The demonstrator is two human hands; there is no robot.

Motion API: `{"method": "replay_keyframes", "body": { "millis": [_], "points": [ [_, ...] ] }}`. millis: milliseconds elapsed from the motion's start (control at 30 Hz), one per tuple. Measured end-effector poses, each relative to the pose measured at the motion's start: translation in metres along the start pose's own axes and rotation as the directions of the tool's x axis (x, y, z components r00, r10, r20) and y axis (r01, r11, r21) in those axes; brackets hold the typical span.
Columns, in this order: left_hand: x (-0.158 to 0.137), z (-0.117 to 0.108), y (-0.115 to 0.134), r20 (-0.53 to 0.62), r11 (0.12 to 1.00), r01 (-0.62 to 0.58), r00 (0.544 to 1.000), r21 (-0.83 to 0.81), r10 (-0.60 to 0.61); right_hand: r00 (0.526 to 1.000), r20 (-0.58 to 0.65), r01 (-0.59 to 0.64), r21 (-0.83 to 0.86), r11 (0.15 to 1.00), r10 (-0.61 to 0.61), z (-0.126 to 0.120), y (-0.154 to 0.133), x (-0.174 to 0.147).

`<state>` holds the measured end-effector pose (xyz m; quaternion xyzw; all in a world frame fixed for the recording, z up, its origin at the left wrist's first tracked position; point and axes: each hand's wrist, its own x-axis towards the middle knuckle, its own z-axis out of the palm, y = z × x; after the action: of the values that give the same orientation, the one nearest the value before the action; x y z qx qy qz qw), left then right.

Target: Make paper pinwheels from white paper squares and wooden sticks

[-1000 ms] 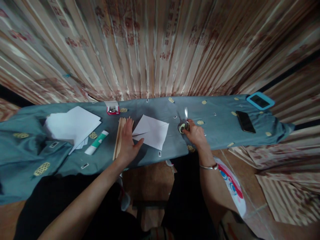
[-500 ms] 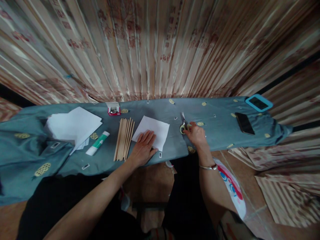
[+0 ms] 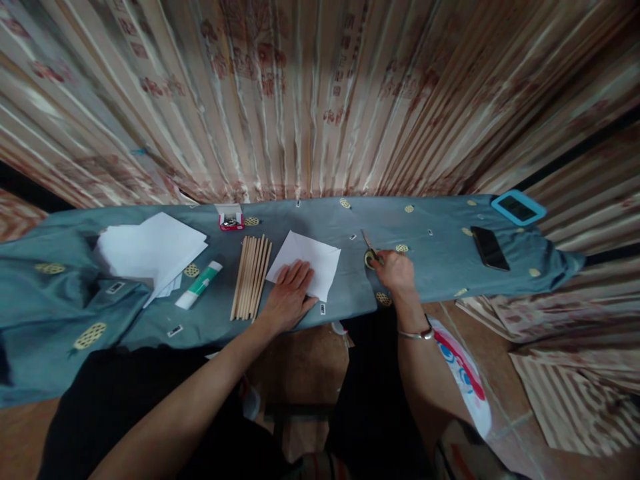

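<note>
Lying palm-down on the near part of the paper (image 3: 323, 260), the left hand (image 3: 286, 305) has its fingers almost side by side, thumb apart. That paper sits on the worktop (image 3: 440, 267) between the sticks (image 3: 250, 279) and the scissors (image 3: 369, 259). The right hand (image 3: 397, 272) has its fingers pinching the scissors by the handles, blades pointing away from me. Left of the sticks I see a tube (image 3: 199, 285), then some sheets (image 3: 153, 248); a phone (image 3: 490, 248) lies well off to the right.
</note>
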<state>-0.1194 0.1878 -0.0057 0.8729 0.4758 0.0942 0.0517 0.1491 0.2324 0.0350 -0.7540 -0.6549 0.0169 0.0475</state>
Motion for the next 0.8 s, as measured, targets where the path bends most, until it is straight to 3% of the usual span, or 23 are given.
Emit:
{"method": "replay_keyframes", "body": {
  "millis": [100, 200, 300, 400, 567, 800],
  "points": [
    [0.000, -0.002, 0.001, -0.004, 1.000, -0.001, 1.000, -0.006, 0.001, 0.995, -0.076, 0.075, 0.096, 0.993, -0.068, 0.002, -0.012, -0.001],
    [0.000, -0.003, 0.002, -0.009, 1.000, 0.005, 1.000, -0.014, -0.005, 0.965, -0.165, 0.237, 0.208, 0.949, -0.204, 0.013, -0.038, -0.004],
    [0.000, -0.004, 0.003, -0.019, 1.000, 0.008, 1.000, -0.018, -0.008, 0.883, -0.265, 0.457, 0.302, 0.837, -0.386, 0.029, -0.069, -0.011],
    [0.000, -0.002, 0.002, -0.013, 1.000, 0.008, 1.000, -0.024, -0.008, 0.819, -0.271, 0.571, 0.316, 0.758, -0.505, 0.042, -0.091, -0.022],
    [-0.001, 0.001, 0.001, -0.013, 0.999, 0.003, 1.000, -0.047, -0.004, 0.823, -0.223, 0.568, 0.301, 0.766, -0.522, 0.050, -0.097, -0.031],
    [-0.002, 0.001, 0.000, -0.017, 0.999, -0.002, 1.000, -0.052, 0.001, 0.855, -0.280, 0.509, 0.286, 0.812, -0.437, 0.055, -0.091, -0.028]
  ]
}}
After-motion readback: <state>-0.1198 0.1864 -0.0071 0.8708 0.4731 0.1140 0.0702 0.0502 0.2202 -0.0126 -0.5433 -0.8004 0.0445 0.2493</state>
